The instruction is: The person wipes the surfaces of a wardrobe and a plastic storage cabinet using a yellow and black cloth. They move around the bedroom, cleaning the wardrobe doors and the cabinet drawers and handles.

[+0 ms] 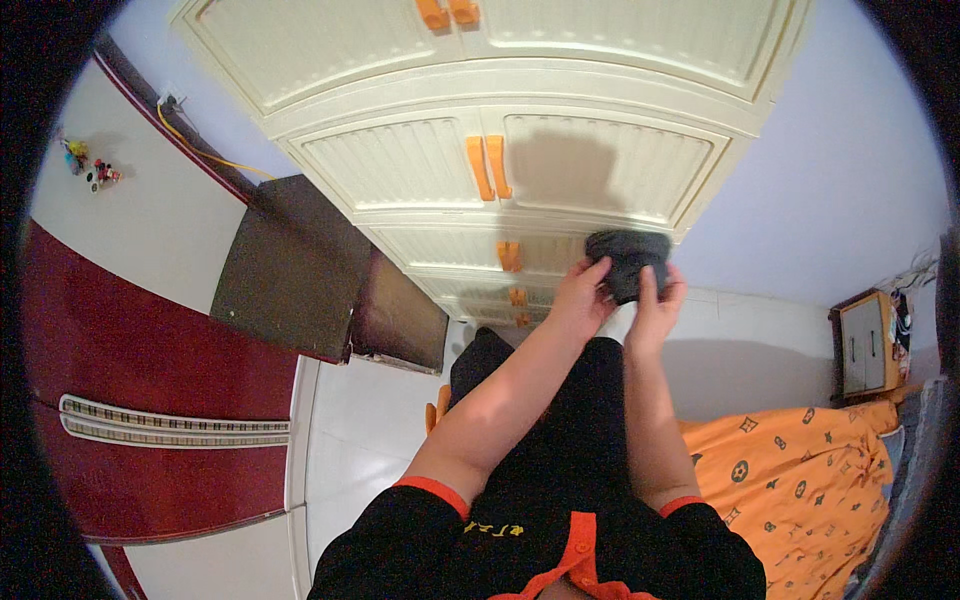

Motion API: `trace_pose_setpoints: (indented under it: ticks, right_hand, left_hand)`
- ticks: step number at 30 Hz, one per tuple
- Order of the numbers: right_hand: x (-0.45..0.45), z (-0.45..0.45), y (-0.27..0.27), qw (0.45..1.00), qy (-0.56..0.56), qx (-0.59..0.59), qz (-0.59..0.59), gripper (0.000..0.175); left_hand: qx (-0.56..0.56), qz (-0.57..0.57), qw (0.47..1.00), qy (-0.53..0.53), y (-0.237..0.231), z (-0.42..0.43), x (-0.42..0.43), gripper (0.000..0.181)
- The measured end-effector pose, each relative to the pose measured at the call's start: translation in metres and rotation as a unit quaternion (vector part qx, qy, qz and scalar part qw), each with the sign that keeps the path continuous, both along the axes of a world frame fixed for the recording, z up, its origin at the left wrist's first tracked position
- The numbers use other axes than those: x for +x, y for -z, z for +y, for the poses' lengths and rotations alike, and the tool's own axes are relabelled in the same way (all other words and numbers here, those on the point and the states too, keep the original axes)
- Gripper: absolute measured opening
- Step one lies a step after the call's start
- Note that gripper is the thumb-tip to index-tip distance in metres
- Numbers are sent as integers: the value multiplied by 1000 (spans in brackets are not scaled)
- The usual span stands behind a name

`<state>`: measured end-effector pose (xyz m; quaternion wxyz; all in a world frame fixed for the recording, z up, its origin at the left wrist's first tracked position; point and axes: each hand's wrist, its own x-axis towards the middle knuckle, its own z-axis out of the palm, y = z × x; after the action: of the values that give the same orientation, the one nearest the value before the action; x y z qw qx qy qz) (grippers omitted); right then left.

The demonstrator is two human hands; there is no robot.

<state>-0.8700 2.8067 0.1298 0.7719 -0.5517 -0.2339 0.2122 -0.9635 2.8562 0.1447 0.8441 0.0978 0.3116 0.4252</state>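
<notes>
A dark, soft-looking bundle (628, 259), perhaps folded cloth, is raised above my knees in front of the cream cabinet (405, 165). Its surface is blurred, so its exact kind cannot be told. My left hand (586, 292) grips its near left side, thumb on top. On the right side, my right hand (658, 304) holds it with the thumb laid over the front. The fingers beneath are partly hidden. My black trousers (555, 405) show below the forearms.
Orange handles (489, 169) stick out from the cabinet doors. A dark box-like piece (292, 270) stands left, beside a red and white wardrobe (172, 330). At right are an orange patterned bed cover (787, 487) and a small wooden cabinet (866, 345).
</notes>
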Motion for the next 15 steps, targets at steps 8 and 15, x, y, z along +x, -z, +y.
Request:
trace_pose_setpoints:
  ticks: [8,15]
  right_hand:
    - [3,44,-12,971,98,-50,-212,20]
    - [-91,62,-25,911,-40,-62,-407,25]
  left_hand:
    - [-66,-3,997,-33,-15,22,7,28]
    - [33,-7,991,-130,-19,29,-74,32]
